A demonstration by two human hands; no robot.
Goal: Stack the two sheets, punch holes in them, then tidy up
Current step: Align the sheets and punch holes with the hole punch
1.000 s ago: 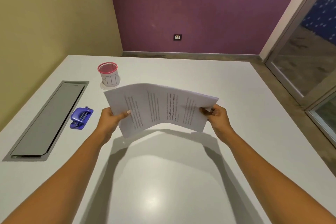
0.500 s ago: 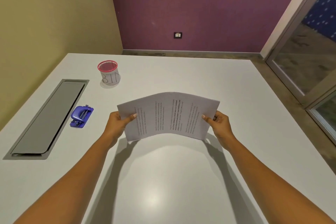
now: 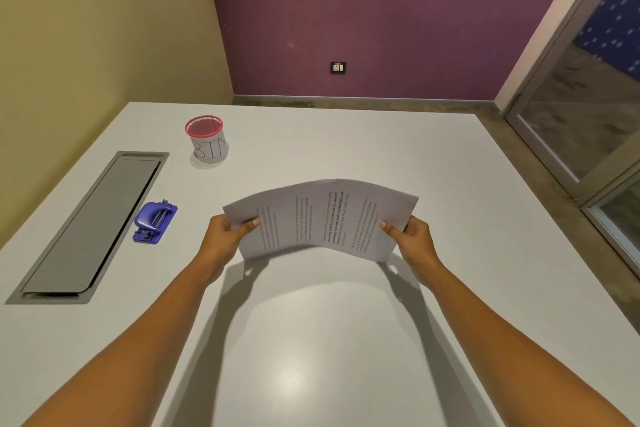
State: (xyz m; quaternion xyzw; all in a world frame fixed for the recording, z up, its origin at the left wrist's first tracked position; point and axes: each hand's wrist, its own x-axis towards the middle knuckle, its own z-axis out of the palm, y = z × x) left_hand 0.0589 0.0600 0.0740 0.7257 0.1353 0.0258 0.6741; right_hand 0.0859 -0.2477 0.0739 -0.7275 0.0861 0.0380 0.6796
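Head: sheets (image 3: 322, 218) pinched between thumbs, fingers.

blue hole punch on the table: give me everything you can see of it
The hole punch is small, glossy blue, plastic by the look, with a rounded lever arched over a flat base and a metal strip showing under the lever. It lies flat on the white table, untouched, beside the grey recessed panel, nearer the camera than the pink-rimmed mesh cup marked BIN. It sits to the left of the left hand, apart from it. No paper is in it.
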